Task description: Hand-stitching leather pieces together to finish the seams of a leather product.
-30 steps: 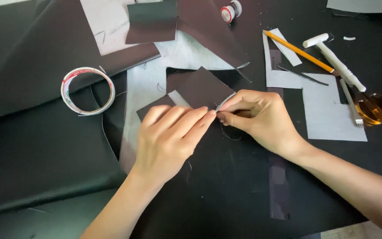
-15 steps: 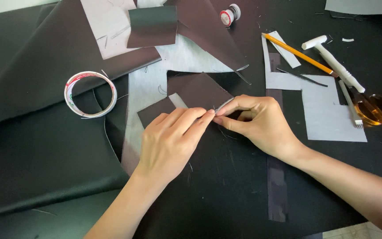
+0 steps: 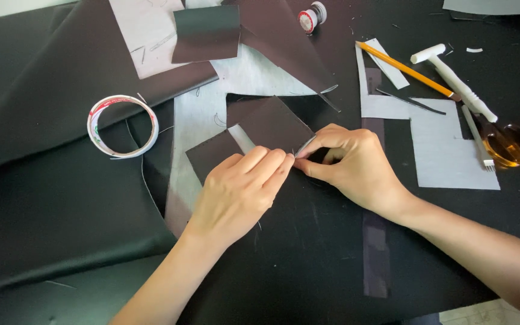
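Figure. My left hand (image 3: 242, 186) lay flat on a small dark brown leather piece (image 3: 266, 123), its fingers pressed together and holding the piece down at the centre of the black work mat (image 3: 61, 210). My right hand (image 3: 350, 165), at 3 o'clock of the piece, pinched thumb against forefinger at its lower corner; what it gripped there, perhaps a needle or thread, was too thin to tell. The piece had been cut to shape and laid on pale lining (image 3: 194, 126); no stitching showed along its visible edges, so I judged the joining barely begun. Containers: a small amber jar (image 3: 510, 144) at 3 o'clock held a clear yellowish liquid. A tape roll (image 3: 122, 126) sat at 9 o'clock, a thread spool (image 3: 310, 16) at 12, a pencil (image 3: 404, 69) and a white mallet (image 3: 452, 81) at 2.
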